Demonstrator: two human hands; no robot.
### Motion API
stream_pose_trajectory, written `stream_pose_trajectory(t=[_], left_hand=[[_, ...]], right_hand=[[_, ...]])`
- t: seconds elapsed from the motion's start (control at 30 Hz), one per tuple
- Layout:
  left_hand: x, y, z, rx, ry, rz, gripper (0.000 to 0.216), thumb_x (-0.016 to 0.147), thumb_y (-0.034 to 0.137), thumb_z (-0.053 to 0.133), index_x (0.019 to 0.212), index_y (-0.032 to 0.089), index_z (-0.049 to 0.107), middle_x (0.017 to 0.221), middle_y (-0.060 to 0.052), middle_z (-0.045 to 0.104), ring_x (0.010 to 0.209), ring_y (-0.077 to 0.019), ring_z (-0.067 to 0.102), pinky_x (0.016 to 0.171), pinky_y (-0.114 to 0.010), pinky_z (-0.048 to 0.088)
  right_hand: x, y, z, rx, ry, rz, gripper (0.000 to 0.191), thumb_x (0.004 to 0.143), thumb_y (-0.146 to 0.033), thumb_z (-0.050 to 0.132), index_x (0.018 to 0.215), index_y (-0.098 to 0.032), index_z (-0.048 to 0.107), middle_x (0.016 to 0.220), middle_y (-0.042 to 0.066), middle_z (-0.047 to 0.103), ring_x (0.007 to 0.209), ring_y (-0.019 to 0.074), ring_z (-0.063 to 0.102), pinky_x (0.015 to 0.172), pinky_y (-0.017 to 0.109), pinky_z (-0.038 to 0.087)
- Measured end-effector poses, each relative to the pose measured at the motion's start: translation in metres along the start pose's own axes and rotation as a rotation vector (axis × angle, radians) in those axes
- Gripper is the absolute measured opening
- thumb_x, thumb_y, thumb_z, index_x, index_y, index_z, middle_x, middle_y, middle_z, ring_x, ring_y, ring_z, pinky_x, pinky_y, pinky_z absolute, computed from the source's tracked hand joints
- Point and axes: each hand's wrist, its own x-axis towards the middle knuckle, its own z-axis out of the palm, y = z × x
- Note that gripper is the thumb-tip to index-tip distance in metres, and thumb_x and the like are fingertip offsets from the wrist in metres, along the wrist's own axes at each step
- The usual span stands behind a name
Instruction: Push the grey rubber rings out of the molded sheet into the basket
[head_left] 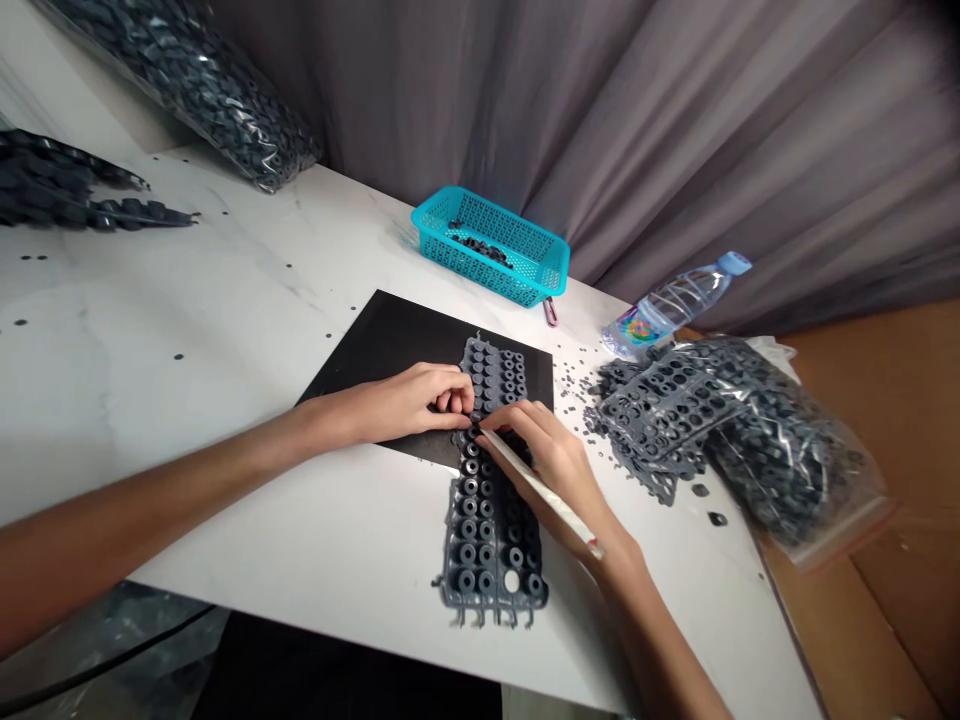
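Note:
A dark grey moulded rubber sheet [470,507] with rows of round, holed pieces lies lengthwise in front of me, its far half on a black mat [390,345]. My right hand [551,455] grips a slim white stick-like tool [544,490] with a reddish mark at its near end. The tool's tip points at a round piece midway along the sheet. Beside that tip, my left hand [435,395] has curled fingers, with thumb and forefinger at the same piece; what they pinch is hidden. One spot near the sheet's front end shows white through a hole.
A turquoise basket [491,280] with some dark pieces stands at the back. To the right are a water bottle [671,305], a pile of grey sheets [660,410] and a filled clear bag [795,450]. Another bag [225,110] lies back left. Small dark bits dot the white table [225,400].

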Motion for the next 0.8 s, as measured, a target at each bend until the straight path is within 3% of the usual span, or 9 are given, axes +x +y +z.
stream_pose_trajectory(t=[0.2,0.37,0.5,0.67,0.77,0.8], left_hand=[[0.002,-0.006,0.002,-0.055,0.004,-0.042,0.021,0.094,0.038,0.075,0.094,0.019,0.069,0.086,0.000,0.063,0.077,-0.0151,0.056,0.069,-0.027,0.046],[0.006,-0.007,0.002,-0.077,-0.013,-0.057,0.016,0.092,0.034,0.075,0.092,0.018,0.069,0.083,0.000,0.063,0.075,-0.0145,0.055,0.068,-0.026,0.046],[0.008,-0.004,0.001,-0.076,-0.044,-0.084,0.016,0.091,0.033,0.075,0.091,0.018,0.068,0.083,0.000,0.063,0.074,-0.0140,0.055,0.067,-0.025,0.045],[0.006,-0.001,0.004,-0.032,-0.010,-0.120,0.019,0.092,0.035,0.075,0.091,0.018,0.068,0.083,0.000,0.062,0.074,-0.0141,0.053,0.068,-0.026,0.045],[0.005,-0.001,0.004,-0.023,-0.027,-0.109,0.019,0.093,0.036,0.073,0.091,0.018,0.068,0.087,-0.001,0.064,0.077,-0.0150,0.055,0.071,-0.027,0.045],[0.005,-0.002,0.004,-0.026,-0.037,-0.099,0.019,0.094,0.036,0.073,0.092,0.018,0.068,0.089,-0.001,0.064,0.078,-0.0152,0.055,0.071,-0.027,0.045]], right_hand=[[0.001,-0.005,0.003,-0.190,-0.032,-0.033,0.020,0.111,-0.032,0.056,0.122,-0.023,0.070,0.111,0.009,0.074,0.099,0.0244,0.069,0.083,0.035,0.056],[0.000,-0.005,0.010,-0.332,0.022,-0.109,0.021,0.113,-0.028,0.051,0.116,-0.017,0.068,0.106,0.011,0.073,0.092,0.0249,0.068,0.082,0.038,0.054],[-0.002,-0.008,0.020,-0.343,0.058,-0.082,0.018,0.112,-0.024,0.049,0.118,-0.016,0.064,0.108,0.012,0.072,0.093,0.0269,0.068,0.082,0.040,0.053],[0.001,-0.006,0.015,-0.268,0.189,0.117,0.023,0.113,-0.027,0.044,0.123,-0.016,0.060,0.111,0.015,0.068,0.097,0.0282,0.067,0.084,0.041,0.055],[-0.007,0.017,-0.005,-0.301,0.390,0.358,0.030,0.112,-0.032,0.041,0.125,-0.013,0.060,0.118,0.018,0.063,0.093,0.0280,0.067,0.085,0.043,0.055],[-0.013,0.029,-0.014,-0.335,0.397,0.422,0.031,0.112,-0.034,0.041,0.124,-0.013,0.061,0.117,0.019,0.062,0.094,0.0292,0.067,0.085,0.044,0.054]])
